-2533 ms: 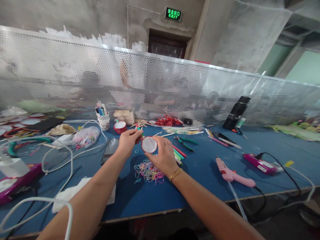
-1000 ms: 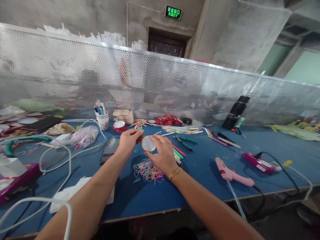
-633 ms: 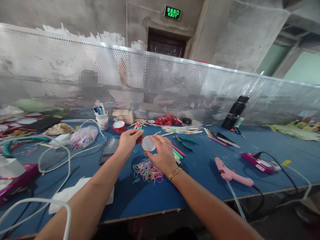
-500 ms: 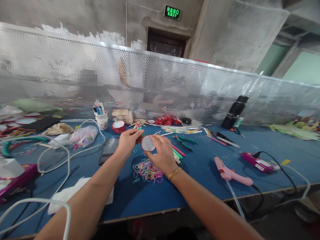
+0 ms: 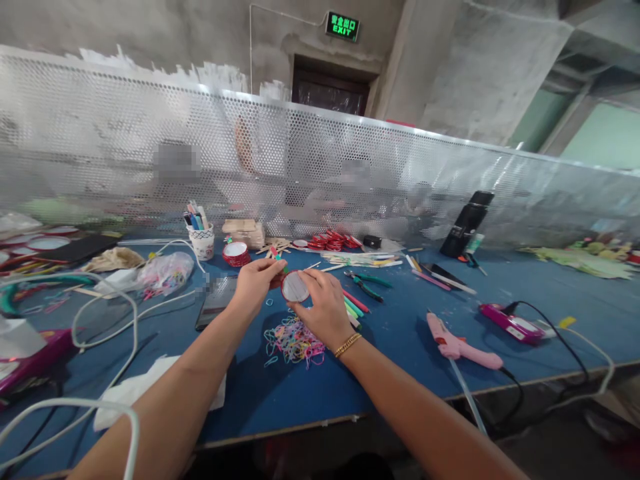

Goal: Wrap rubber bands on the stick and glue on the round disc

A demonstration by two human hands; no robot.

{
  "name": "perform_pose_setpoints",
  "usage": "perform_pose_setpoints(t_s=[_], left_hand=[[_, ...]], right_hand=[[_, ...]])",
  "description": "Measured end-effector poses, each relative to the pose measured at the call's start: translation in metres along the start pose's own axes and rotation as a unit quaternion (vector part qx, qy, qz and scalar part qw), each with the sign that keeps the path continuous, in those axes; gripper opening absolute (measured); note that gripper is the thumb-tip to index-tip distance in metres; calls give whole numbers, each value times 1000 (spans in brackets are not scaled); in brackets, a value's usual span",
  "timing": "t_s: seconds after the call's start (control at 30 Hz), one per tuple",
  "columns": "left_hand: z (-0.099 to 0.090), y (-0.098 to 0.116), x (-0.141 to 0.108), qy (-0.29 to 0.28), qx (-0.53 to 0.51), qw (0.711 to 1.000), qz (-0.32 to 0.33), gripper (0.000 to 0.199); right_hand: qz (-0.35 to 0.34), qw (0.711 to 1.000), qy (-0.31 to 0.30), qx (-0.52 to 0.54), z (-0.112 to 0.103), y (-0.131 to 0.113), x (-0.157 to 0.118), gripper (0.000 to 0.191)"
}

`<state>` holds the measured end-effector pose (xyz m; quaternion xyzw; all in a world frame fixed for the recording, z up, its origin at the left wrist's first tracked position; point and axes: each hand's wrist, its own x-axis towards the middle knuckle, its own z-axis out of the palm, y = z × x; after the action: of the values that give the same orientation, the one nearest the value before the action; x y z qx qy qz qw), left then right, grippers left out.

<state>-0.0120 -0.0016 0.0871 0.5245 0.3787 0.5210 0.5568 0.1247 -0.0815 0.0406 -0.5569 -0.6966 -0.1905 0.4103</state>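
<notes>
My right hand [image 5: 326, 308] grips a round disc [image 5: 295, 287] with a red rim and a pale face, thumb below and fingers on its right edge. Just left of the disc, my left hand [image 5: 257, 283] pinches a small red and green piece [image 5: 278, 256] between thumb and fingertips. Part of that piece is hidden by the fingers. Beneath both hands lies a heap of colourful loops [image 5: 294, 341] on the blue table [image 5: 295, 393].
Pliers [image 5: 367, 285] and coloured sticks [image 5: 356, 303] lie right of my hands, a pink glue gun [image 5: 460, 343] farther right. A phone [image 5: 216, 301], white cables [image 5: 135, 320] and a pen cup [image 5: 202, 241] are on the left. Red-rimmed discs [image 5: 236, 252] are stacked behind.
The whole view has shifted very slightly. Both hands keep their grips, with the disc and the small piece in nearly the same place.
</notes>
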Motion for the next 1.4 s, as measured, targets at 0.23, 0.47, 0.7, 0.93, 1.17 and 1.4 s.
perform_pose_setpoints(t_s=[0.23,0.47,0.7,0.93,1.17,1.4], left_hand=[[-1,-2,1,-2,0,1000,0,25],[-2,-4,3,-6,-1,1000,-7,30],[-1,-4,1,-11,-26,999,-18,39],[0,-7,1,-30,-63,997,-22,44],[1,-3,-2,-26,-60,998,-20,44],[2,-1,-3,-42,-44,998,-32,46]], right_hand=[[-2,1000,5,1,0,1,1,55],[-3,1000,3,-1,2,4,1,55],[-3,1000,4,-3,2,5,1,56],[-1,1000,7,-1,2,6,1,57],[-3,1000,3,-7,1,6,1,57],[-5,1000,5,-12,-1,5,1,55]])
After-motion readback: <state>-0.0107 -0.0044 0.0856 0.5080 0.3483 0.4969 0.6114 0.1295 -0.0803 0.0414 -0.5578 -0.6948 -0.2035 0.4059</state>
